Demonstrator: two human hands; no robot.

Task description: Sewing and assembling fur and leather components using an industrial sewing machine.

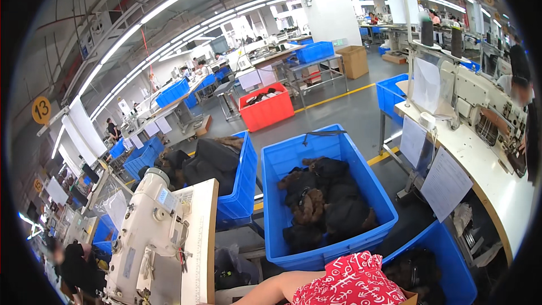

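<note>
Neither of my hands shows in the head view. At the bottom edge there is only a bare arm (271, 289) coming out of a red patterned sleeve (353, 282) and running left out of the picture. Just beyond the sleeve stands a large blue bin (339, 147) holding dark garments with brown fur trim (322, 203). A second blue bin (244, 186) to its left is piled with dark garments (209, 161). A white sewing machine (149, 231) sits on a pale table (200, 237) at the lower left.
A curved white sewing table (497, 186) with hanging paper sheets (446, 183) runs along the right, where another person (522, 96) works. A third blue bin (451, 260) is at the lower right. Farther off stand a red bin (268, 110), a cardboard box (354, 61) and rows of workstations.
</note>
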